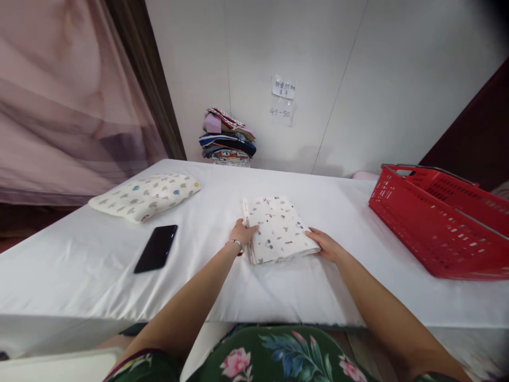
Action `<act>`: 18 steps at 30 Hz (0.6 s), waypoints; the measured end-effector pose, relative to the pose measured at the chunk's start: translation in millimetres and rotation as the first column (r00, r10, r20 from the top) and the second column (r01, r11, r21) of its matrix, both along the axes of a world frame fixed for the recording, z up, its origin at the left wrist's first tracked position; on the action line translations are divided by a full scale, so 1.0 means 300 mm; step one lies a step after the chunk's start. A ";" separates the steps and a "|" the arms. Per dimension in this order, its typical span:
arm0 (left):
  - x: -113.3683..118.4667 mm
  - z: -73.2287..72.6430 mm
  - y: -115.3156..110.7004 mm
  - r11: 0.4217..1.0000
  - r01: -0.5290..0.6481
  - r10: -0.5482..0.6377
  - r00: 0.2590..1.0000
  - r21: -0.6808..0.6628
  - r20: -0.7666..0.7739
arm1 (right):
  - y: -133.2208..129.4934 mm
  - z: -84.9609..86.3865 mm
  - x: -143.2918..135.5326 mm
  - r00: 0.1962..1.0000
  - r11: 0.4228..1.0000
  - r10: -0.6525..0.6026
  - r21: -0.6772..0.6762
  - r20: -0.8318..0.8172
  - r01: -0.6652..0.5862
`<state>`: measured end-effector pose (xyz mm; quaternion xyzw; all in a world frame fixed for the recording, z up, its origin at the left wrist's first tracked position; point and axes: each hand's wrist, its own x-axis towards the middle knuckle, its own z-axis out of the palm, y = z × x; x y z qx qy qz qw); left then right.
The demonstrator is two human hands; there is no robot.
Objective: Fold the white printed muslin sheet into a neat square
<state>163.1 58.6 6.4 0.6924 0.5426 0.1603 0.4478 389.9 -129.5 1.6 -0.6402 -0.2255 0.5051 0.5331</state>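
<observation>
A folded white cloth [280, 228] with small printed figures lies in front of me on the white-covered table. My left hand [243, 233] grips its left edge, thumb on top and the other fingers out of sight beneath or behind it. At the right edge my right hand [325, 244] pinches the cloth, fingers over the top near the front corner. Several layers show along the left and front edges of the fold. A bracelet circles my left wrist.
A black phone [156, 248] lies to the left, with a patterned pillow [147, 196] behind it. The red plastic basket [433, 228] stands at the right. Beyond the table's far edge is a stack of folded fabrics [228, 139] against the wall, near a handwritten sign [283, 89].
</observation>
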 end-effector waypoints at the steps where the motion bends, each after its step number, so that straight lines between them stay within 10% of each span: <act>1: -0.001 -0.003 0.000 1.000 -0.009 0.009 1.000 -0.010 0.014 | -0.004 0.003 -0.002 1.000 1.000 0.002 -0.003 0.001 -0.002; 18: 0.007 -0.028 -0.008 0.936 -0.150 0.253 0.916 -0.319 0.312 | 0.268 0.015 0.126 0.979 0.999 0.010 -0.046 -0.205 -0.020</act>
